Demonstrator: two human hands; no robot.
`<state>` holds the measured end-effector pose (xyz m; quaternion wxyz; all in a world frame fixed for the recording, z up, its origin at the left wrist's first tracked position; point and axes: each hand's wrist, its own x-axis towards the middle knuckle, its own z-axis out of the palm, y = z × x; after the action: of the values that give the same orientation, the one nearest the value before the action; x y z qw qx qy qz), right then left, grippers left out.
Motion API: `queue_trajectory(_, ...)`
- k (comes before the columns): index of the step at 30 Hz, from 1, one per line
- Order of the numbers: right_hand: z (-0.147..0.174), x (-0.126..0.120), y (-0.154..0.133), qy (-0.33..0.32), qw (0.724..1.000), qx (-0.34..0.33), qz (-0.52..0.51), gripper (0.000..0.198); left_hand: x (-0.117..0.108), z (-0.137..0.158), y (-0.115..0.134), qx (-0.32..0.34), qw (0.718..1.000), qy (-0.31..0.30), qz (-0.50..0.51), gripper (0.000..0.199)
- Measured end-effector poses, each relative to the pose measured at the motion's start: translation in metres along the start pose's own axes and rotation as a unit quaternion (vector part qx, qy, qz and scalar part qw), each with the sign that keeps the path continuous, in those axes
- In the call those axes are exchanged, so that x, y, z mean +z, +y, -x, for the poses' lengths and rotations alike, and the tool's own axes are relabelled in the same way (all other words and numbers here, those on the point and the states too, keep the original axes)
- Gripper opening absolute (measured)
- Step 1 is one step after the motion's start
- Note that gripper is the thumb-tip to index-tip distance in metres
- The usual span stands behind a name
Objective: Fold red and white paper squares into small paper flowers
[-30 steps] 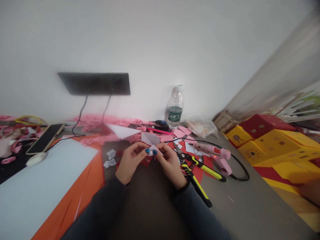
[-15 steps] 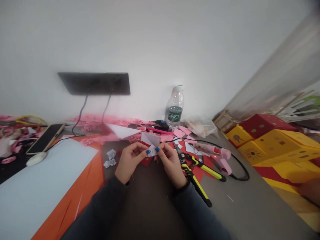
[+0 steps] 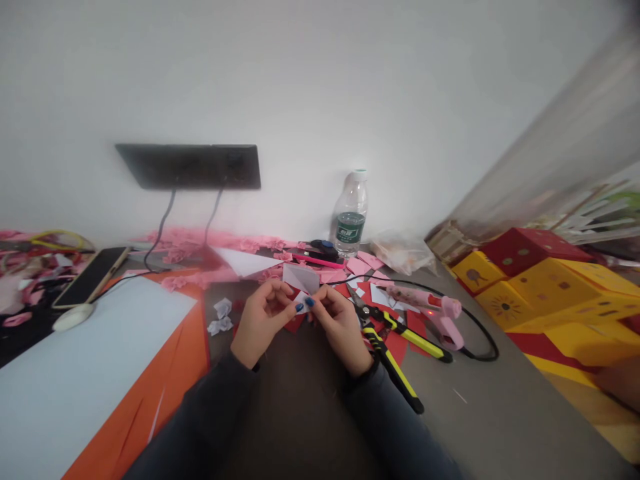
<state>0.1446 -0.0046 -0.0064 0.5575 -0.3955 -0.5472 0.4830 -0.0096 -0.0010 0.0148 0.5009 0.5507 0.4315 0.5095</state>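
Observation:
Between my two hands is a small piece of white paper (image 3: 302, 299), mostly covered by the fingers. My left hand (image 3: 264, 321) pinches its left side, thumb against forefinger. On the right side, my right hand (image 3: 342, 325) grips it the same way, and the two blue-nailed thumbs almost meet. Behind the fingertips a larger white paper sheet (image 3: 301, 276) stands up at an angle. Red paper (image 3: 295, 324) shows just beneath the hands. Left of my left hand lie small folded white paper pieces (image 3: 221, 319).
Pliers (image 3: 400, 327) with yellow-black handles and a pink glue gun (image 3: 445, 320) with a red light lie at right. A water bottle (image 3: 351, 217) stands by the wall. White sheet (image 3: 95, 353), phone (image 3: 93, 277) at left; yellow-red boxes (image 3: 540, 280) far right.
My thumbs have drawn closer together over the small white paper, and less of it shows. The arms and the things around them stay in place.

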Motion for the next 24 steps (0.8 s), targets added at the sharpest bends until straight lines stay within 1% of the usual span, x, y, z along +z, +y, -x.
queue_trajectory(4,0.0,0.0,-0.001,-0.004,1.0,-0.001,0.008,0.035,-0.001,0.0,-0.003,-0.024,0.999,-0.029,0.016,0.016)
queue_trajectory(7,0.0,0.0,-0.001,-0.002,1.0,0.0,-0.005,0.034,-0.003,0.0,-0.002,-0.059,0.996,-0.05,0.034,0.021)
queue_trajectory(10,-0.001,0.0,-0.001,0.007,1.0,0.001,-0.015,0.031,-0.002,-0.001,0.002,-0.093,0.991,-0.09,0.035,0.023)
queue_trajectory(12,-0.002,-0.001,0.0,0.015,1.0,-0.001,-0.011,0.027,-0.001,-0.001,0.005,-0.102,0.988,-0.112,0.019,0.023)
queue_trajectory(14,-0.003,-0.002,0.001,0.021,1.0,-0.009,-0.005,0.024,0.0,0.0,0.007,-0.099,0.988,-0.122,-0.006,0.026)
queue_trajectory(17,-0.003,-0.002,0.001,0.015,1.0,-0.013,-0.002,0.022,0.001,0.001,0.008,-0.076,0.989,-0.122,-0.046,0.028)
queue_trajectory(22,-0.002,-0.002,-0.001,0.001,1.0,0.002,0.012,0.031,0.002,0.003,0.006,-0.041,0.992,-0.089,-0.075,0.028)
queue_trajectory(24,-0.001,-0.002,-0.001,0.002,1.0,0.003,0.019,0.034,0.003,0.004,0.004,-0.034,0.993,-0.084,-0.081,0.027)
